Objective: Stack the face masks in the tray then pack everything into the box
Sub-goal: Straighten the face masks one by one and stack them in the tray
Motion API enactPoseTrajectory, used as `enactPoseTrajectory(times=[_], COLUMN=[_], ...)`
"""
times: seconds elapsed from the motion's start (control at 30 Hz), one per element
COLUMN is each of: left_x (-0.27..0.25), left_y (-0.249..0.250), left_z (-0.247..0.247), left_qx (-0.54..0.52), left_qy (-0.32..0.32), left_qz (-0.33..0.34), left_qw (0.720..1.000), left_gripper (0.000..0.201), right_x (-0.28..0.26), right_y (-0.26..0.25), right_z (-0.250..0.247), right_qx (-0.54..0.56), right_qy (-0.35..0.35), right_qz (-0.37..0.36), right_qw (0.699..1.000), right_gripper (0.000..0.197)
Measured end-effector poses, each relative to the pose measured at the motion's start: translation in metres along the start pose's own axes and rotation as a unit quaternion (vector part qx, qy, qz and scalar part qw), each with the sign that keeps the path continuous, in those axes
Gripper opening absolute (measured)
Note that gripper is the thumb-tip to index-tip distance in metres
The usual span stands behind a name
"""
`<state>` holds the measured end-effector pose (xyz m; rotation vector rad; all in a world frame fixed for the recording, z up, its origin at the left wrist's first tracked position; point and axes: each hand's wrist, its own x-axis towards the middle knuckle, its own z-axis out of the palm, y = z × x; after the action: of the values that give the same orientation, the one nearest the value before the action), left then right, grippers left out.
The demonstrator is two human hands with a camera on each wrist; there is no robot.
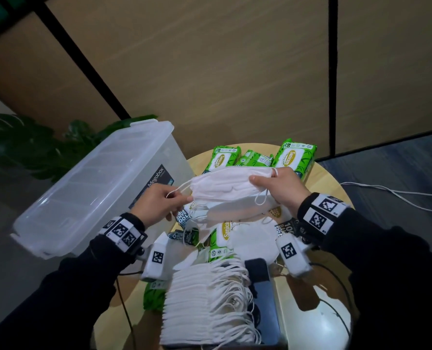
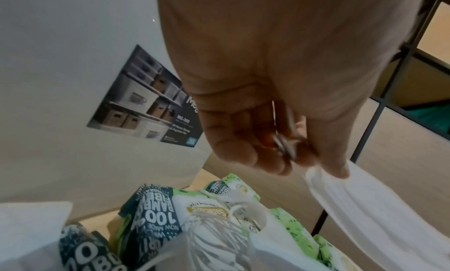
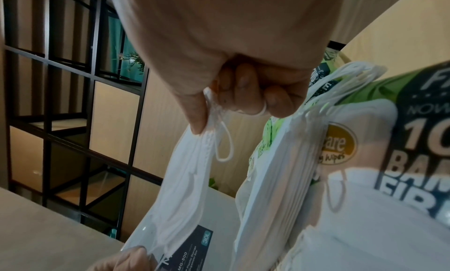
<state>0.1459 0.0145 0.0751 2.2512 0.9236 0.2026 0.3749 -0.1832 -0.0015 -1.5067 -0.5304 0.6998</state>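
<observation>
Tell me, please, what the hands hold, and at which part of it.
Both hands hold one white face mask above the table. The left hand pinches its left end near the ear loop; the right hand grips its right end.

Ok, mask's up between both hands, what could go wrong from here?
1. The ear loop dangling below the right hand could snag the loose masks underneath.
2. The left hand only pinches the held mask by its end, so it may slip.
3. The fanned stack in the tray already leans; a careless drop could spill it.
</observation>
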Motion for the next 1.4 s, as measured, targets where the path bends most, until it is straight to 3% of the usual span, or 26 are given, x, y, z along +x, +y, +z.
enactPoseTrajectory(times=[0.13,0.3,0.47,0.53,0.6,0.63,0.67,0.7,0.73,0.8,0.87,1.1,1.2,1.3,1.4], left_x=[0.003,0.006,0.014,0.016,0.015,0.014,0.013,0.011,0.009,0.006,0.005,0.019,0.029,0.039,0.046], left_y=[-0.009,-0.016,-0.005,-0.001,0.002,0.005,0.009,0.015,0.021,0.026,0.025,-0.008,-0.024,-0.036,-0.045], left_z=[-0.007,-0.002,0.005,0.006,0.001,-0.004,-0.009,-0.015,-0.021,-0.026,-0.026,-0.010,0.004,0.016,0.028], left_qx=[-0.047,-0.195,-0.479,-0.562,-0.661,-0.691,-0.697,-0.676,-0.634,-0.532,-0.476,-0.405,-0.427,-0.447,-0.441], left_qy=[0.075,0.170,0.173,0.126,0.048,0.004,-0.036,-0.068,-0.084,-0.067,-0.055,0.008,0.025,0.015,0.000], left_qz=[-0.027,-0.043,-0.098,-0.117,-0.102,-0.078,-0.054,-0.033,-0.013,0.002,-0.012,-0.113,-0.173,-0.220,-0.241], left_qw=[0.996,0.965,0.855,0.809,0.742,0.718,0.714,0.733,0.768,0.844,0.877,0.907,0.887,0.867,0.865], left_gripper=[0.039,0.015,0.024,0.027,0.028,0.029,0.029,0.028,0.023,0.014,0.010,0.021,0.028,0.024,0.025], right_x=[-0.005,-0.012,-0.013,-0.011,-0.007,-0.005,-0.003,-0.001,0.001,0.003,0.005,0.008,0.009,0.008,0.009], right_y=[-0.006,-0.012,-0.011,-0.010,-0.007,-0.006,-0.004,-0.003,-0.002,-0.002,-0.003,-0.011,-0.008,-0.001,0.004], right_z=[-0.001,-0.001,-0.003,-0.006,-0.013,-0.018,-0.023,-0.028,-0.033,-0.040,-0.044,-0.058,-0.059,-0.057,-0.056], right_qx=[0.011,0.008,0.004,0.022,0.022,0.014,0.009,0.005,0.006,0.025,0.080,0.319,0.248,0.166,0.084], right_qy=[0.002,-0.016,0.002,0.032,0.050,0.054,0.059,0.065,0.072,0.087,0.094,0.115,0.085,0.068,0.078], right_qz=[0.007,0.010,0.028,0.038,0.045,0.048,0.052,0.059,0.067,0.090,0.116,0.162,0.182,0.190,0.178], right_qw=[1.000,1.000,1.000,0.999,0.997,0.997,0.997,0.996,0.995,0.992,0.986,0.927,0.948,0.965,0.977], right_gripper=[0.041,0.044,0.044,0.044,0.043,0.040,0.036,0.031,0.029,0.031,0.034,0.039,0.036,0.018,0.015])
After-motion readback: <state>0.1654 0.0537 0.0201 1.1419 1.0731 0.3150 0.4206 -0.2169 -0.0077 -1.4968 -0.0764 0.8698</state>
